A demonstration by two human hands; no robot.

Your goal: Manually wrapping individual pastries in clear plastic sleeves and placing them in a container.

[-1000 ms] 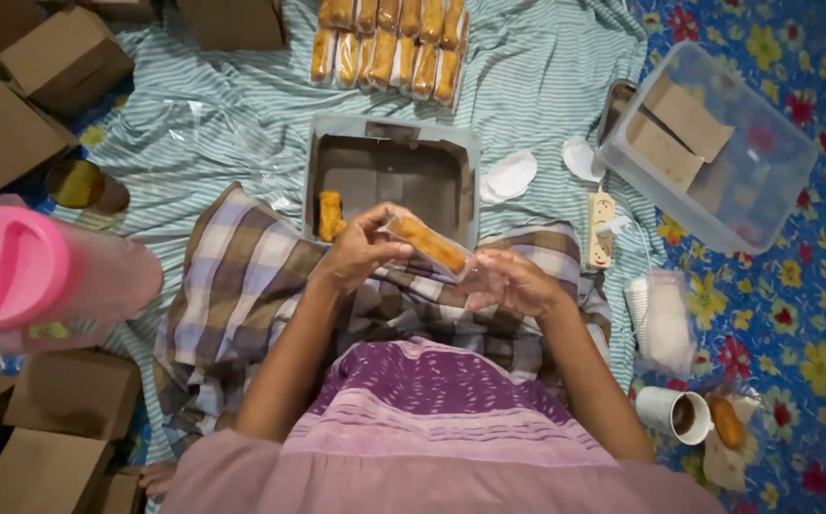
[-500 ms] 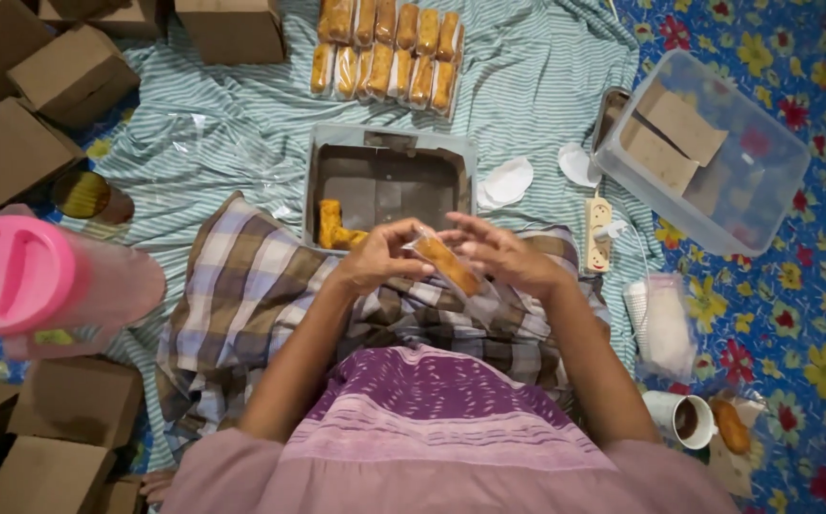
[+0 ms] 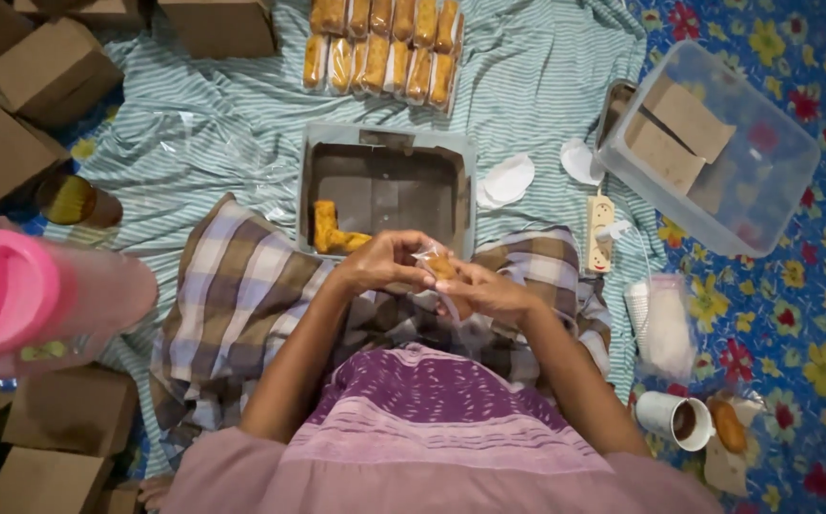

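Observation:
Both my hands meet over my lap on a golden fried roll in a clear plastic wrapper [image 3: 439,263]. My left hand [image 3: 384,262] pinches its near end and my right hand [image 3: 484,290] cups it from below; most of the roll is hidden by fingers. Just beyond stands a grey tray [image 3: 389,143] with two unwrapped rolls [image 3: 330,228] in its near left corner. Farther away, several wrapped rolls [image 3: 384,49] lie in rows on the striped cloth [image 3: 213,124].
Brown cardboard boxes [image 3: 27,90] crowd the left side, near and far. A pink-lidded jar [image 3: 27,290] sits at left. At right are a clear plastic bin [image 3: 713,143], a power strip [image 3: 600,228], a stack of cups [image 3: 658,319] and a coffee cup [image 3: 675,416].
The wrapped roll was held out long between both hands; now my right hand has come under it and both hands have closed around it, drawn nearer my body.

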